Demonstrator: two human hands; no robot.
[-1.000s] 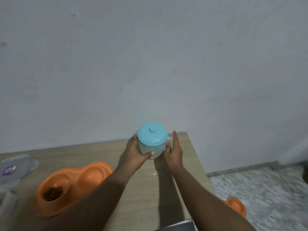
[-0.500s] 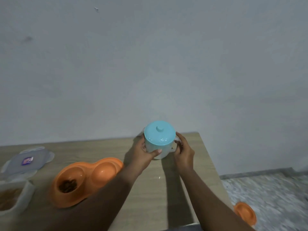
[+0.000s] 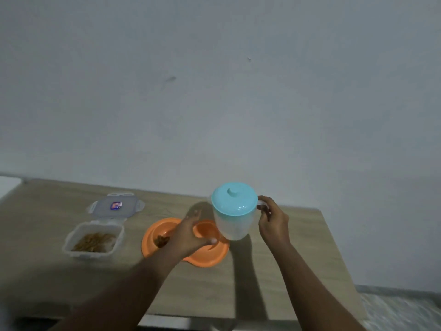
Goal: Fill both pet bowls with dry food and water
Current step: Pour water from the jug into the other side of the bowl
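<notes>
My right hand (image 3: 274, 223) grips the handle of a translucent jug (image 3: 232, 223) with a turquoise lid and holds it upright in the air, just over the right end of the orange double pet bowl (image 3: 210, 258). The bowl's left well holds a little brown dry food (image 3: 162, 241); its right well (image 3: 205, 230) looks empty. My left hand (image 3: 191, 232) hovers over the bowl with relaxed fingers, its thumb near the jug's base, apparently not holding the jug.
A clear plastic container (image 3: 93, 240) with brown dry food stands left of the bowl, and its lid (image 3: 117, 206) lies behind it. All sit on a wooden table (image 3: 286, 271) against a grey wall. Tiled floor shows at the lower right.
The jug has left the table's far right corner and moved over the orange bowl. My left hand has let go of its side, while my right hand now grips the handle.
</notes>
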